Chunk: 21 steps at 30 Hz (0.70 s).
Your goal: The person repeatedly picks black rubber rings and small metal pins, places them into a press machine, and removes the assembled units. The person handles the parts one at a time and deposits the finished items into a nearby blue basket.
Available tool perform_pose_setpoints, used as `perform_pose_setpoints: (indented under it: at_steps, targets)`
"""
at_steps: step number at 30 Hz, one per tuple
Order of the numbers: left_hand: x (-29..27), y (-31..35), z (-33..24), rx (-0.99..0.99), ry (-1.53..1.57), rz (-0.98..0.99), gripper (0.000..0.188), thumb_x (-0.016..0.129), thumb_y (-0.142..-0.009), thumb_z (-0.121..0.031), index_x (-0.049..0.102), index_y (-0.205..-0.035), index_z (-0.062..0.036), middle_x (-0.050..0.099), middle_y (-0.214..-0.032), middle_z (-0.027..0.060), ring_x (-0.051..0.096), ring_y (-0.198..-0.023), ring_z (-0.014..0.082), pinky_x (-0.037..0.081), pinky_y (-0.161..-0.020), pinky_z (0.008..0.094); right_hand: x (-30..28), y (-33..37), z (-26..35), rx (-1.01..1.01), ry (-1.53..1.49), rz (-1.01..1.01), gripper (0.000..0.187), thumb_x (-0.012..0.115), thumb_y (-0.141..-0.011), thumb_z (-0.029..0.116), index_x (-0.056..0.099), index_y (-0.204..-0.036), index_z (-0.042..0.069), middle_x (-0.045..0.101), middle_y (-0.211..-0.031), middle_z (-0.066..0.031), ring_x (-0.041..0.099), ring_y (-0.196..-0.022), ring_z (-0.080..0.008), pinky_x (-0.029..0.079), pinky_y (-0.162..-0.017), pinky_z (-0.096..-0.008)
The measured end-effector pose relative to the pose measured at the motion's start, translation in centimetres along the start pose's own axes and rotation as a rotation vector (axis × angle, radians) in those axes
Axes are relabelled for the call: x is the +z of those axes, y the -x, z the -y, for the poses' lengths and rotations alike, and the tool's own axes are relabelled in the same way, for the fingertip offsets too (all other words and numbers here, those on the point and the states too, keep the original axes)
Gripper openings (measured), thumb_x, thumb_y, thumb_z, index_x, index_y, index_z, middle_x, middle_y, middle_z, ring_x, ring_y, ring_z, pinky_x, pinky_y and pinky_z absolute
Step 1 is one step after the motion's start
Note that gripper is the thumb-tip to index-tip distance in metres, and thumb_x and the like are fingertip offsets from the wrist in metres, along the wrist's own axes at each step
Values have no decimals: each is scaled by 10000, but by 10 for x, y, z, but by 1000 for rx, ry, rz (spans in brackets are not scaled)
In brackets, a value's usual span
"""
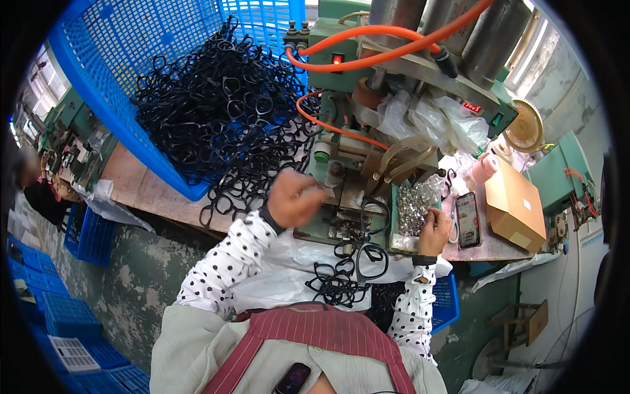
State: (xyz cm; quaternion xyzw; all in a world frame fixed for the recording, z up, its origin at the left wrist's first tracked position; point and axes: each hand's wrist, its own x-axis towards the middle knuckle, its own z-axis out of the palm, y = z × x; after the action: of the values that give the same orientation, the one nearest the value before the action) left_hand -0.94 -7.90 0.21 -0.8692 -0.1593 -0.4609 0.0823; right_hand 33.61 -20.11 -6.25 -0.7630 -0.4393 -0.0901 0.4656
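Note:
My left hand is held in front of the machine, beside the heap's near edge; motion smears its fingers, and I cannot tell what they hold. Over the near right edge of a tray of small shiny metal parts, my right hand has its fingers pinched together; whatever is between them is too small to make out. One black eyeglass frame stands at the machine's front, between my hands. Several more black eyeglass frames lie on white sheeting in front of me.
A big blue plastic basket lies tipped, spilling a heap of black eyeglass frames onto the table. Orange hoses arch over the machine. To the right are a phone and a cardboard box. A person sits far left.

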Motion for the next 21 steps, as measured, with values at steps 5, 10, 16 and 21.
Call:
perform_pose_setpoints:
  at_steps: [5,10,16,21]
  targets:
    - [17,35,58,-353,-607,394,95,604,-755,-166,676,-814,-184,590,-999,13,539,-888,222,378,-799,385,0,0,3,25,-56,-75,100,682,-844,91,707,-938,109,636,-802,-98,585,-847,-272,466,-753,-392]
    - [13,51,71,-517,-649,616,108,590,-802,-171,677,-864,-183,611,-1042,22,585,-914,228,379,-827,411,-1,-1,8,-50,-63,-56,90,689,-832,78,712,-913,110,670,-837,-70,584,-831,-257,470,-749,-363]
    - [-7,17,45,-656,-470,161,124,655,-855,-189,601,-935,-110,613,-897,86,604,-819,289,446,-694,423,1,-2,29,-56,-82,-62,93,716,-800,75,719,-887,107,692,-840,-49,584,-817,-243,461,-743,-353]
    - [-14,-14,16,-1004,-213,20,166,568,-957,-219,565,-1033,-71,671,-842,145,645,-672,352,493,-593,434,0,-2,69,90,-488,76,146,698,-808,18,741,-942,59,695,-838,-69,605,-730,-153,477,-689,-271]
